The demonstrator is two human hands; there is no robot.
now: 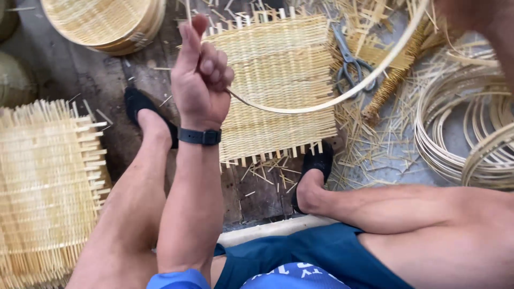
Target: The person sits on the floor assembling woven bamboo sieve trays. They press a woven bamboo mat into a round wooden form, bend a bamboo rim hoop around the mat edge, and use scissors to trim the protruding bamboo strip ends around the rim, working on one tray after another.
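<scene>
Left hand point(201, 80) clenched on flat smooth strip point(321, 101) arcing toward 2 o'clock over woven mat point(278, 80); right hand out of view; steel scissors point(350, 67).

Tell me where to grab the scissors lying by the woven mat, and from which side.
Grip the scissors at the shut blades near the pivot, coming from above and the mat side. They lie flat, blades pointing away, and the bamboo strip held by the left hand arcs over the handle loops, so those are probably awkward to reach.

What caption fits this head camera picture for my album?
Left hand grips a long bamboo strip above a flat woven mat, scissors lying beside it.
</scene>
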